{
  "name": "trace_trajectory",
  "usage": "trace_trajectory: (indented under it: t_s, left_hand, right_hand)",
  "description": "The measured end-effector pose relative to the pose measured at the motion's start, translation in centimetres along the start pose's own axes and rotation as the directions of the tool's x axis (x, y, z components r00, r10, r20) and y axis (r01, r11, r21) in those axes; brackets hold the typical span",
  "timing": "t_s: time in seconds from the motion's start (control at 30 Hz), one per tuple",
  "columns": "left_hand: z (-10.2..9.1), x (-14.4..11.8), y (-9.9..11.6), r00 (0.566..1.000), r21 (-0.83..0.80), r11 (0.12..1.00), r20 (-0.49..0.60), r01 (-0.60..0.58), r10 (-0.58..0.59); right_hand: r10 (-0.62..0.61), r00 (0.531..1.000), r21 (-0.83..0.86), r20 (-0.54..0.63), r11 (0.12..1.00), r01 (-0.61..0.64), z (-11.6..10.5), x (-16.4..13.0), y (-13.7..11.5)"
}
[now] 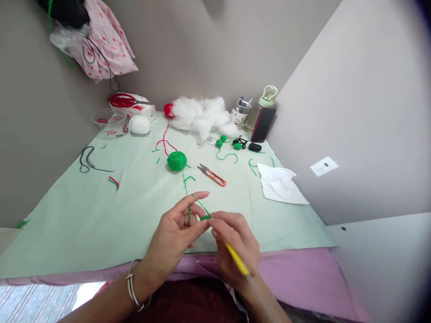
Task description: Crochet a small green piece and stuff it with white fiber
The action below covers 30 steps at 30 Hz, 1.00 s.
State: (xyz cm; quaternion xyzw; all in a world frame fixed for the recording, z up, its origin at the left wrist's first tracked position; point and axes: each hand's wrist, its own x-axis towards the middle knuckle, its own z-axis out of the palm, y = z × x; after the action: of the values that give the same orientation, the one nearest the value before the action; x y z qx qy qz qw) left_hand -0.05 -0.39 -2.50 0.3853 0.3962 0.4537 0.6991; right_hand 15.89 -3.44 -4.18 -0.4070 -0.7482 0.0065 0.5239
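Note:
My left hand (178, 231) pinches a small green crochet piece (205, 217) between thumb and fingers, with green yarn looped over its raised index finger. The yarn strand runs back across the table to a green yarn ball (177, 160). My right hand (235, 244) grips a yellow crochet hook (237, 262), its tip hidden at the green piece. Both hands meet just above the near edge of the pale green table cover (101, 215).
Orange thread snips (212, 174) lie beyond the hands. White stuffing (200, 114), small green crocheted balls (220, 141), a white tissue (281, 184), a pen cup (240, 114), a bottle and phone (263, 124) sit at the back right. Red scissors (123, 100), a clear bowl (107, 122) and white yarn (139, 124) stand back left.

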Motion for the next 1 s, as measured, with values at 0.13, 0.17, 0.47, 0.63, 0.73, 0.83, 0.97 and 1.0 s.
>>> trace_trajectory:
  t_s: [0.13,0.17,0.47,0.63,0.73,0.83,0.97,1.0]
  left_hand:
    - [0.0,0.3,0.6,0.967,-0.257,0.936,0.153,0.239,-0.205]
    - [-0.1,0.4,0.8,0.960,-0.295,0.918,0.172,0.265,-0.222]
    - [0.3,0.2,0.9,0.988,-0.166,0.979,0.113,0.119,-0.101]
    - [0.4,0.3,0.6,0.988,-0.208,0.968,0.096,0.139,-0.121]
    - [0.0,0.7,1.1,0.963,-0.303,0.921,0.183,0.246,-0.198]
    - [-0.4,0.9,1.3,0.973,-0.329,0.920,0.165,0.211,-0.164]
    - [-0.4,0.6,0.8,0.989,-0.172,0.980,0.126,0.099,-0.077]
    - [-0.3,0.5,0.6,0.990,-0.128,0.989,0.130,0.079,-0.063]
  right_hand:
    - [0.026,0.998,-0.001,-0.056,1.000,-0.026,0.2,-0.1,0.1]
    - [0.120,0.990,0.097,-0.075,0.989,-0.112,0.0,0.1,0.0]
    - [0.409,0.913,0.441,-0.017,0.822,-0.360,0.1,1.5,-0.2]
    - [0.115,0.990,0.095,-0.076,0.990,-0.108,0.5,0.3,-0.2]
    - [0.163,0.982,0.145,-0.094,0.978,-0.149,0.1,0.3,0.0]
    - [0.462,0.883,0.415,-0.085,0.822,-0.390,-0.4,0.9,0.2]
    - [0.548,0.836,0.556,0.038,0.683,-0.473,-0.4,1.5,0.1]
    - [0.548,0.835,0.546,0.046,0.686,-0.480,-0.4,1.5,0.1]
